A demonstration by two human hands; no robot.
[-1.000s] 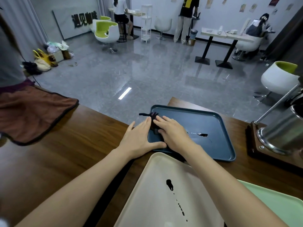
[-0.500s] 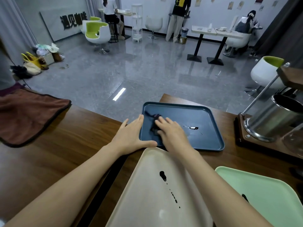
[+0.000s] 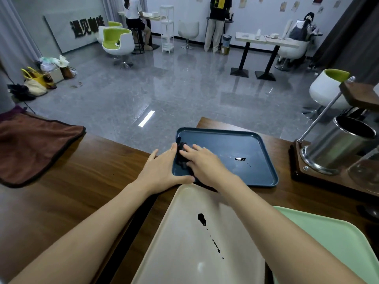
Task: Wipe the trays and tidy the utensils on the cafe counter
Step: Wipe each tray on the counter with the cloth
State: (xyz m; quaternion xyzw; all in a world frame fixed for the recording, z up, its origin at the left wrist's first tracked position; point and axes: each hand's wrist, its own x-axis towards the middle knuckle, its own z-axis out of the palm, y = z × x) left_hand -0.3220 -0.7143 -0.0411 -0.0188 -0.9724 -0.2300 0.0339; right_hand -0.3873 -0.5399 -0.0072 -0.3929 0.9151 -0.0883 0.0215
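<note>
While the right hand (image 3: 205, 167) was pressing a dark cloth (image 3: 180, 155) flat onto the blue tray (image 3: 225, 144), its fingers (image 3: 194, 150) were straight and only slightly fanned, not curled round anything. The cloth was bunched at the tray's left end and mostly hidden under that palm, so I couldn't tell much about its shape. The left hand (image 3: 162, 171) lay flat too, fingers close together along the tray's left rim and thumb stretched along the near rim. A small shiny dark spill (image 3: 240, 159) sat in the right half of the blue tray with a few tiny dots trailing off it, apart from the cloth.

That tray was out on the wooden surface (image 3: 82, 191). Nearer the camera was a beige tray (image 3: 174, 253) with its own dark blob (image 3: 201, 218) and a line of droplets. Its far corner met the blue tray's near rim, touching or overlapping, honestly couldn't tell which. A mint green tray (image 3: 328, 242) lay just beside the beige one on the right. Further right stood a steel canister (image 3: 336, 146) on a wooden base (image 3: 328, 182), with a clear glass (image 3: 367, 173) at the frame edge. A brown towel (image 3: 34, 148) lay on the surface's left end, well apart from the trays.
</note>
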